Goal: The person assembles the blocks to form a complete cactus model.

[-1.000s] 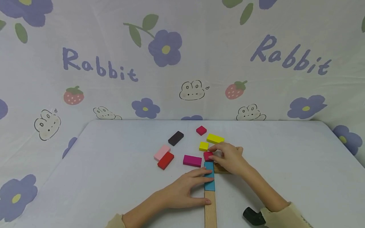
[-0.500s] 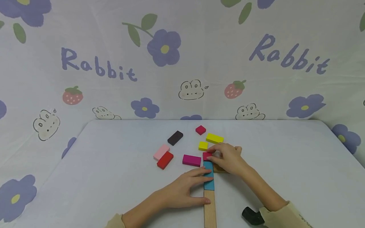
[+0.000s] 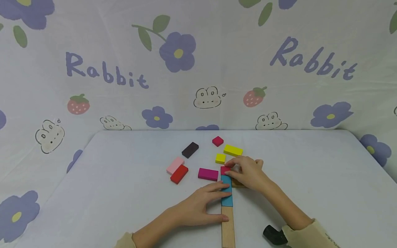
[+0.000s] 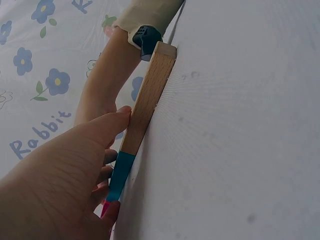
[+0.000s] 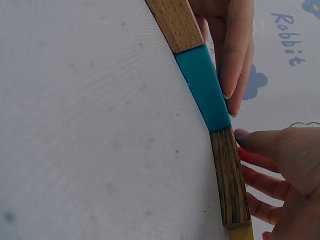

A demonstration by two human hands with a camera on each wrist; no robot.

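Note:
In the head view a light wood block (image 3: 228,227) and a blue block (image 3: 226,191) lie end to end on the table. My left hand (image 3: 198,205) rests on them with fingers extended, its fingertips on the blue block and its thumb on the wood one. A small crimson block (image 3: 225,171) sits at the blue block's far end, and my right hand (image 3: 249,172) pinches it between thumb and index finger. Partly hidden under that hand is a dark striped wood block (image 5: 230,175), which sits against the blue block's far right side.
Left of the row lie a magenta block (image 3: 208,174), a red block (image 3: 179,174) touching a pink block (image 3: 175,165), and a dark brown block (image 3: 190,150). Beyond are a yellow cube (image 3: 220,158), a long yellow block (image 3: 233,150) and a red cube (image 3: 217,141).
The crimson block has turned slightly and now lines up squarely with the blue block's end, guided by my right fingers. My left hand stays in place.

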